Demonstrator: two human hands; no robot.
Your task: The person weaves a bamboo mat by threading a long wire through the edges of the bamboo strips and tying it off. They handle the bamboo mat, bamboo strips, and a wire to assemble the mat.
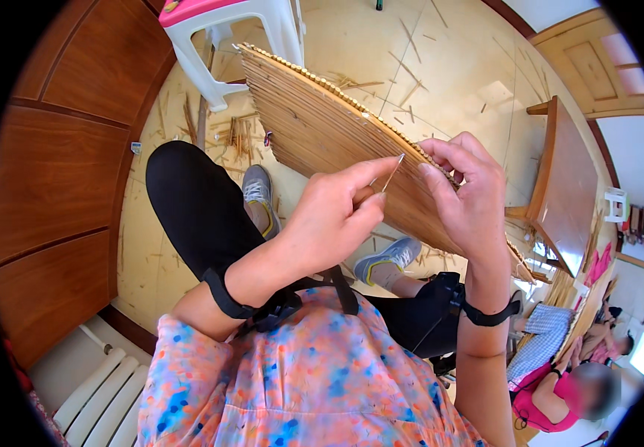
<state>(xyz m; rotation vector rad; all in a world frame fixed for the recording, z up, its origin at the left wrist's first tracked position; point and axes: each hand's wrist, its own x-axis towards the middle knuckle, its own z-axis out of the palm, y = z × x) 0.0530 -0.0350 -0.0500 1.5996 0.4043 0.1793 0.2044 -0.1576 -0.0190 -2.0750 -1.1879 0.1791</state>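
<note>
A stiff panel of thin straw-coloured stalks (300,123), laid side by side, slants across in front of me above my lap. Its upper edge carries a row of bead-like stalk ends. My left hand (329,212) is closed in a pinch on a thin, needle-like metal tool (391,176), whose tip is close to the panel's face just below that edge. To the right, my right hand (475,186) grips the panel's upper edge between thumb and fingers. A small dark tie (267,138) sticks out at the panel's left side.
Loose stalk pieces (241,138) litter the floor. A white stool with a pink seat (221,30) stands far left, near brown wooden cabinets (68,179). At right are a wooden table (568,179) and, lower down, a person in pink (549,402). A white radiator (102,395) stands lower left.
</note>
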